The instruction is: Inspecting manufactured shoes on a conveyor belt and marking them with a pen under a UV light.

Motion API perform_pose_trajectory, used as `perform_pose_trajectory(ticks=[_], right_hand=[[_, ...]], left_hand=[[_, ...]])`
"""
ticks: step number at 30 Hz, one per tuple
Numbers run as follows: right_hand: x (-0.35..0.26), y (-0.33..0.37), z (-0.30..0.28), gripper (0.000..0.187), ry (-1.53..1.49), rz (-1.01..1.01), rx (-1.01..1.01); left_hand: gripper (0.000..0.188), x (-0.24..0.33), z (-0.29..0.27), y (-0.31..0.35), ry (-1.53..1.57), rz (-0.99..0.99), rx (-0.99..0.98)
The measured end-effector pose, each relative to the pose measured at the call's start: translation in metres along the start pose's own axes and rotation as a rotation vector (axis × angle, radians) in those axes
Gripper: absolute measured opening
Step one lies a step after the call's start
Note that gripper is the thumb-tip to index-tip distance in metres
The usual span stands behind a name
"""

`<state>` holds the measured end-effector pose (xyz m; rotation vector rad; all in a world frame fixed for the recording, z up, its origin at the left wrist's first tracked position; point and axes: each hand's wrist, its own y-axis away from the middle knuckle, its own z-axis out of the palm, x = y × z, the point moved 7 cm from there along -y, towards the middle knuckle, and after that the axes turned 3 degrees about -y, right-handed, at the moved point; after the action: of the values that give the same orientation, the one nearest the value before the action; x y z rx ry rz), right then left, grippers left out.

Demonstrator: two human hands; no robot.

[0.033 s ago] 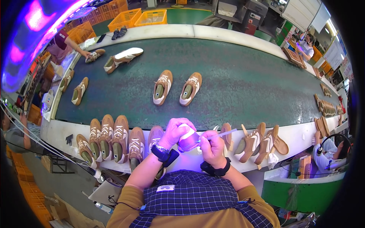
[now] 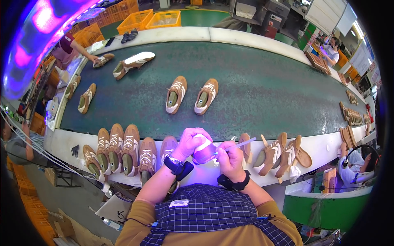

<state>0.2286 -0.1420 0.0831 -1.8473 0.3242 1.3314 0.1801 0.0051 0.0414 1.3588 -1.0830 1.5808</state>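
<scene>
Head view: a broad dark green belt point(image 2: 262, 90) is edged on its near side by a white bench point(image 2: 59, 141), above which a violet-lit shoe point(image 2: 204, 154) is held near the middle. The left hand point(image 2: 191, 142), its grip closed about the shoe from the upper left, is the nearer; the right hand point(image 2: 231, 159), just right of the shoe, has its grip narrowed to a pinch on a slender pale stick point(image 2: 247, 142). The stick's long axis slants upward to the right, away from the shoe; whether its lower end touches the shoe is too small to tell.
</scene>
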Motion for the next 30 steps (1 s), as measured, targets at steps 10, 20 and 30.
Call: perform_pose_trajectory(ticks=[10, 20, 30], right_hand=[[0.089, 0.069, -0.019, 0.028, -0.716, 1.133, 0.003], [0.091, 0.09, 0.027, 0.06, -1.067, 0.975, -0.267], [0.12, 0.118, 0.043, 0.046, -1.342, 1.416, -0.143]], left_hand=[[0.043, -0.004, -0.002, 0.002, 0.017, 0.031, 0.001], [0.041, 0.018, 0.053, 0.04, -0.431, 0.226, -0.338], [0.041, -0.081, -0.081, 0.203, -0.337, -0.628, 0.405]])
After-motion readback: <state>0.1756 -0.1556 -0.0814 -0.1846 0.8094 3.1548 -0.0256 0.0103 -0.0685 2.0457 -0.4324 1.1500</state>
